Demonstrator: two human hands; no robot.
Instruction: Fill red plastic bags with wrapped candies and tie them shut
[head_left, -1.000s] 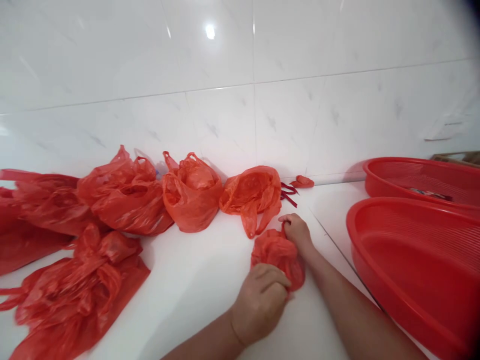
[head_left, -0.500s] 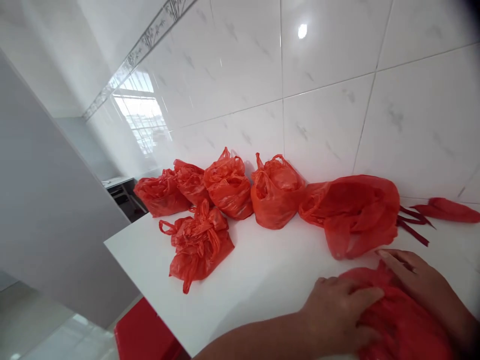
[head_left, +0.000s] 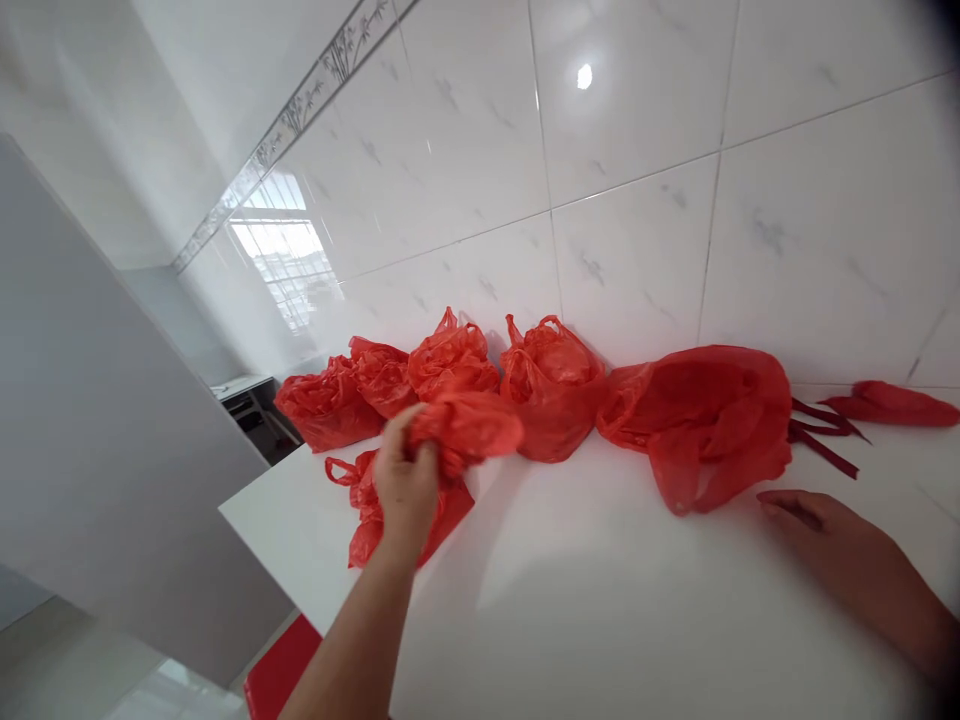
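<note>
My left hand [head_left: 406, 482] is closed around a small tied red plastic bag [head_left: 469, 430] and holds it above the white counter [head_left: 600, 600], just over another filled red bag [head_left: 373, 510] at the counter's left end. My right hand [head_left: 829, 530] lies flat on the counter with fingers stretched out, holding nothing, just in front of a large loose red bag [head_left: 705, 420]. Several more filled red bags [head_left: 551, 385] stand in a row against the tiled wall.
Dark red strips [head_left: 821, 435] and a flattened red bag [head_left: 892, 403] lie by the wall at the right. The counter ends at the left [head_left: 232, 515], with something red [head_left: 281, 670] on the floor below. A grey panel [head_left: 90, 450] stands at the left.
My left hand has lifted the small red bag from under both hands and carried it left, toward the bags at the counter's end. My right hand let go and stays flat on the counter.
</note>
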